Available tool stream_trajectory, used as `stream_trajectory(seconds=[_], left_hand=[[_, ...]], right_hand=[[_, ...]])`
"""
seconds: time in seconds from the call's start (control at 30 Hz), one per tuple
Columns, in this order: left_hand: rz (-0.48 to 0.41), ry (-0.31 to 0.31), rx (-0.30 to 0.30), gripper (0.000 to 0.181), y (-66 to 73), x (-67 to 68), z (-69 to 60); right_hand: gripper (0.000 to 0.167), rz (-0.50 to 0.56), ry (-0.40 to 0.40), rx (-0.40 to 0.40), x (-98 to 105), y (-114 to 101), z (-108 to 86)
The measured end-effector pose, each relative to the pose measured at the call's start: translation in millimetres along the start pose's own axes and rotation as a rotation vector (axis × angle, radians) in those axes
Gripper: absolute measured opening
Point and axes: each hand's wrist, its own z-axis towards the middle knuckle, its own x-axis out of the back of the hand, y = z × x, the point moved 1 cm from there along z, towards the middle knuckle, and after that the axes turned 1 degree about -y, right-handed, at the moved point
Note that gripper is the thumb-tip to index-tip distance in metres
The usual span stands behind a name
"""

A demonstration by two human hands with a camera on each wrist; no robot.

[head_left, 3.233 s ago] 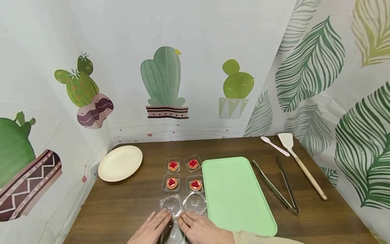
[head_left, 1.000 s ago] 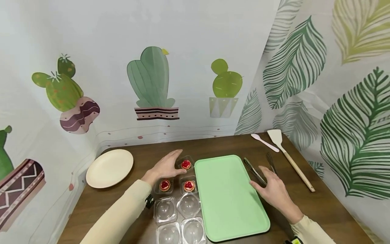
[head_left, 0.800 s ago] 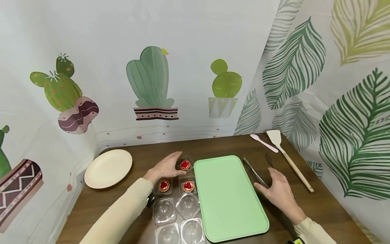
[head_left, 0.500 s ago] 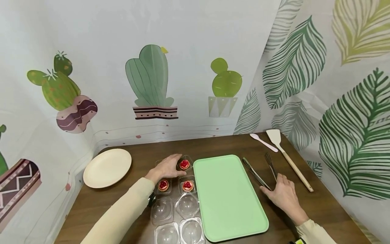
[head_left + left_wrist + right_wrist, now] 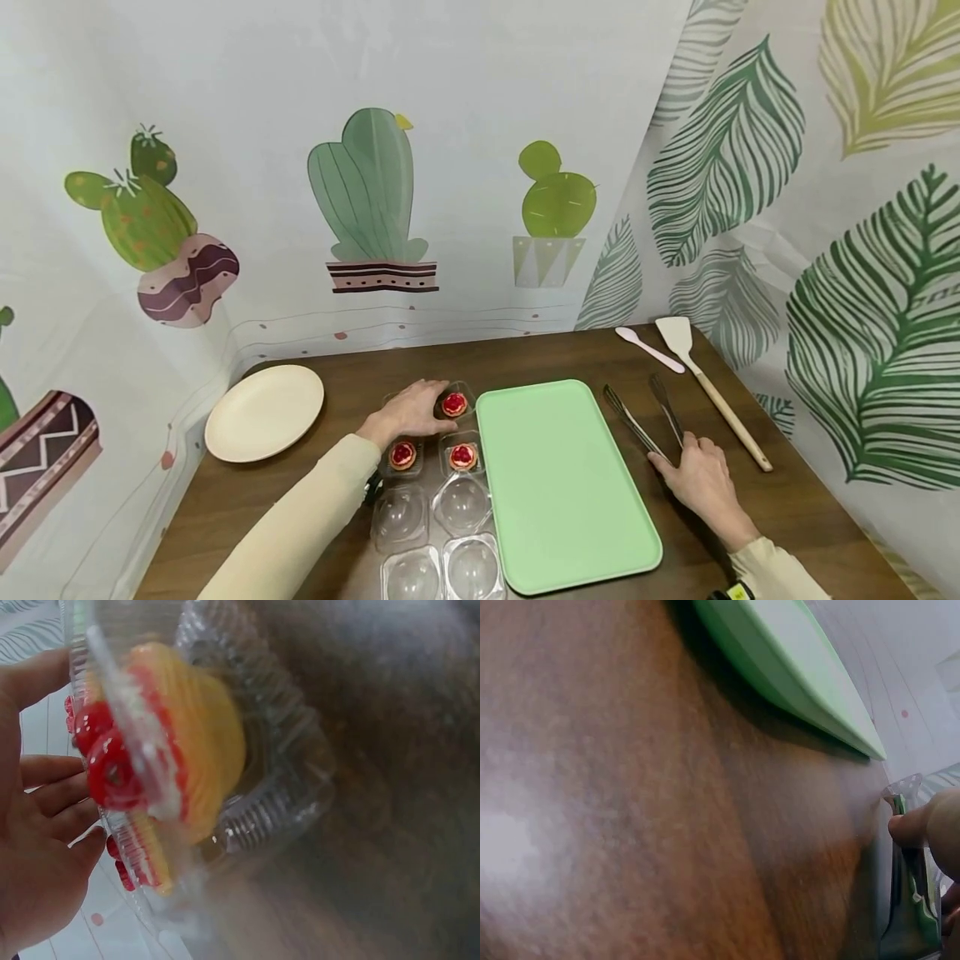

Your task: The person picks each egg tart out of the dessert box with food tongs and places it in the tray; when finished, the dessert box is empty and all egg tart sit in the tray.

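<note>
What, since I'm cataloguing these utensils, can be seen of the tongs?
The tongs look metallic, dark and slightly shiny, with two slim arms spread apart toward the far tips. The right hand grips them, thumb at one arm, fingers at the other, hiding their near end. They are between the green tray and the spatula; whether they touch the table is unclear.

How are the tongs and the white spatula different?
The tongs have two sides spread apart; the spatula has one straight handle. The tongs look dark and shiny; the spatula is white with a tan handle. The tongs are held; the spatula lies untouched. Both are long, right of the green tray.
</note>
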Motion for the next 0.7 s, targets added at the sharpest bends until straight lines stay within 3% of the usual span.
stream_trajectory(seconds=[0.23,0.43,0.7], left_hand=[[0.006,0.001,0.01,0.088,-1.5,5.8,-1.7],[0.016,0.003,0.017,0.087,-3.8,7.0,-2.5],[0.0,-0.008,-0.003,0.086,-4.3,8.0,-2.7]], right_hand=[[0.076,0.023,-0.027,0.01,13.8,-4.8,4.0],[0.067,0.065,0.033,0.168,29.4,-26.8,13.4],[0.063,0.07,0.019,0.341,44.5,-71.4,23.6]])
